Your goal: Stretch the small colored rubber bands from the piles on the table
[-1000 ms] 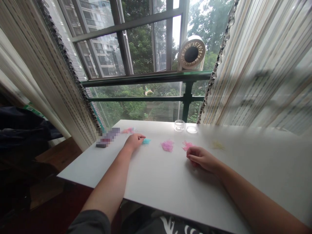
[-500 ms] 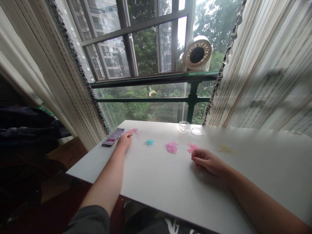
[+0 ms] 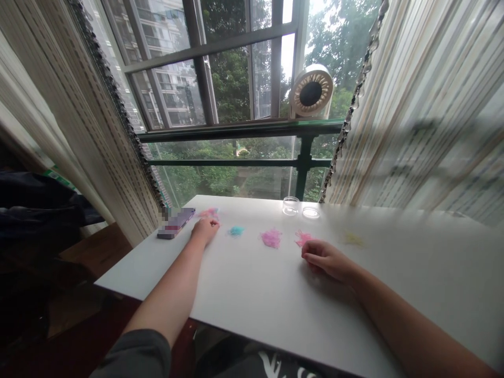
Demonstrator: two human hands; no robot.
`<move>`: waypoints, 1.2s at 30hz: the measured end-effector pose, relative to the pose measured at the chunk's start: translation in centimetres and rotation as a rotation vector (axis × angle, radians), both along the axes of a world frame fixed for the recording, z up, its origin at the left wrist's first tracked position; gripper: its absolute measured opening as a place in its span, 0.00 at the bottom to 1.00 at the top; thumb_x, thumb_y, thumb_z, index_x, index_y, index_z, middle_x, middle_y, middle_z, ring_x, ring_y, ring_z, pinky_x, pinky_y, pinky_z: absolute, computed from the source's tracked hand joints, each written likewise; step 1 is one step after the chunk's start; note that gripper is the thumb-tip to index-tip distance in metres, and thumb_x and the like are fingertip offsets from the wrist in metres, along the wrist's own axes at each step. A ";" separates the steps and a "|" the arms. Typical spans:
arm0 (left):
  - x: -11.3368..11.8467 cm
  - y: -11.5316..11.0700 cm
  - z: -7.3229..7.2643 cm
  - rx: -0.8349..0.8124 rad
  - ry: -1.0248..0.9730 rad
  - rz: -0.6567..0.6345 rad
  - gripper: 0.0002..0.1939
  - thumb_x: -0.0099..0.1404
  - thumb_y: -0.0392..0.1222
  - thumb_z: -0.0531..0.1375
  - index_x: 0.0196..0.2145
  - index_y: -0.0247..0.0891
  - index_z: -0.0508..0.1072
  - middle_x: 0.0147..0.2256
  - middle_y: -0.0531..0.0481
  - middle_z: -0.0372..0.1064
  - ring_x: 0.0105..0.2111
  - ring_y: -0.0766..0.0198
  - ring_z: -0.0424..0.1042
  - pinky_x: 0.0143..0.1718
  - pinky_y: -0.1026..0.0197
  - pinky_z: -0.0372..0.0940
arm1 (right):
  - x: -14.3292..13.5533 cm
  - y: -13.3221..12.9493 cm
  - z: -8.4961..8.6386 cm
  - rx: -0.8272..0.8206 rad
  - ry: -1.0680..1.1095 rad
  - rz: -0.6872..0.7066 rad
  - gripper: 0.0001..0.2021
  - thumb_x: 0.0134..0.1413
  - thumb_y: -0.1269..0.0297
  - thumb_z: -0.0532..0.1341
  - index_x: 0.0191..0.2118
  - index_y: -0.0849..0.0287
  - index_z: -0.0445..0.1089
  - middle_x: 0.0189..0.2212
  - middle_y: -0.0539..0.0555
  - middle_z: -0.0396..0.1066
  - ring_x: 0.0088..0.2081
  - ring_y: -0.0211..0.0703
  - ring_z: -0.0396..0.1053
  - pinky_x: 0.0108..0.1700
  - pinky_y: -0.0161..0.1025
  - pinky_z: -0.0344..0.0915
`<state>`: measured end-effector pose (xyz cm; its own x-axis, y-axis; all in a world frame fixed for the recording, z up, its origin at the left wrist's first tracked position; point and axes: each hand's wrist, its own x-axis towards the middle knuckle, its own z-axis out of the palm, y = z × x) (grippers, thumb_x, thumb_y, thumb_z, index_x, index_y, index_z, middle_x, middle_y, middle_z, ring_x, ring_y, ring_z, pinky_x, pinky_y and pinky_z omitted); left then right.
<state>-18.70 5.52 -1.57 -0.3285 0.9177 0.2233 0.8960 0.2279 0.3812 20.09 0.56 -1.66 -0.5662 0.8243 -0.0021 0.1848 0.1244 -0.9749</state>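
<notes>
My left hand [image 3: 205, 231] is beside a mixed pink, orange and blue pile of thin bands [image 3: 208, 212], just in front of it. Its fingers are pinched together, and whatever they hold is too small to see. On the right, my right hand [image 3: 326, 258] rests curled on the table, just in front of a red-pink pile of bands [image 3: 303, 238]; its palm is hidden. Between the hands lie a blue pile of bands [image 3: 236, 231] and a larger purple-pink pile [image 3: 271, 239]. A blurred yellow pile [image 3: 353, 238] lies beyond my right hand.
A phone [image 3: 177, 223] lies on the white table [image 3: 244, 283] left of my left hand. Near the back edge stand a clear round container [image 3: 291, 206] and a clear lid [image 3: 311, 212]. A white fan [image 3: 313, 92] sits by the window railing; curtains hang either side.
My left hand has drawn back slightly from the mixed pile and its fingers have come together. My right hand stays curled by the red-pink pile. The whole view has shifted a little.
</notes>
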 end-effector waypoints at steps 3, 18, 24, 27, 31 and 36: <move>0.3 0.0 0.1 0.007 0.020 -0.003 0.10 0.54 0.45 0.56 0.30 0.39 0.74 0.37 0.45 0.70 0.39 0.56 0.68 0.41 0.59 0.61 | 0.0 -0.1 0.1 -0.007 0.009 0.007 0.09 0.48 0.61 0.58 0.27 0.61 0.60 0.15 0.44 0.56 0.17 0.31 0.56 0.19 0.29 0.50; 7.6 -2.8 3.4 0.308 -0.210 -0.379 0.11 0.60 0.45 0.50 0.33 0.37 0.68 0.31 0.49 0.70 0.32 0.63 0.69 0.35 0.63 0.62 | -0.2 0.0 0.5 -0.002 0.018 0.003 0.07 0.48 0.64 0.58 0.26 0.61 0.60 0.15 0.44 0.57 0.17 0.30 0.57 0.17 0.28 0.51; 16.4 -4.5 5.6 0.132 -0.276 -0.858 0.10 0.58 0.44 0.53 0.31 0.37 0.71 0.28 0.51 0.71 0.26 0.67 0.67 0.29 0.65 0.61 | -0.2 0.0 0.5 0.026 0.011 0.011 0.07 0.46 0.64 0.60 0.26 0.61 0.61 0.17 0.45 0.59 0.17 0.30 0.58 0.18 0.29 0.53; 19.0 -4.9 4.9 0.122 -0.330 -0.922 0.10 0.58 0.43 0.53 0.32 0.36 0.71 0.28 0.51 0.71 0.27 0.68 0.67 0.29 0.66 0.61 | -0.3 0.0 0.6 0.040 0.015 0.014 0.07 0.45 0.65 0.60 0.26 0.61 0.61 0.17 0.44 0.59 0.17 0.30 0.58 0.18 0.29 0.54; 19.9 -5.2 2.6 0.149 -0.375 -0.886 0.09 0.58 0.41 0.54 0.32 0.36 0.71 0.28 0.51 0.71 0.28 0.68 0.68 0.29 0.66 0.61 | -0.3 0.0 0.7 0.060 0.021 0.013 0.07 0.44 0.66 0.61 0.27 0.62 0.62 0.18 0.44 0.60 0.17 0.30 0.59 0.18 0.28 0.55; 19.3 -5.2 1.3 0.122 -0.402 -0.911 0.08 0.57 0.41 0.55 0.32 0.37 0.71 0.28 0.51 0.71 0.28 0.68 0.68 0.29 0.66 0.61 | -0.2 0.3 0.4 0.082 0.013 0.011 0.08 0.45 0.64 0.61 0.29 0.61 0.62 0.18 0.44 0.61 0.17 0.30 0.60 0.18 0.28 0.57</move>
<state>0.55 0.35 -0.27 0.4161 0.8354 0.3591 0.5090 -0.5412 0.6694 19.89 0.85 -1.26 -0.5745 0.8153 0.0728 0.1704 0.2061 -0.9636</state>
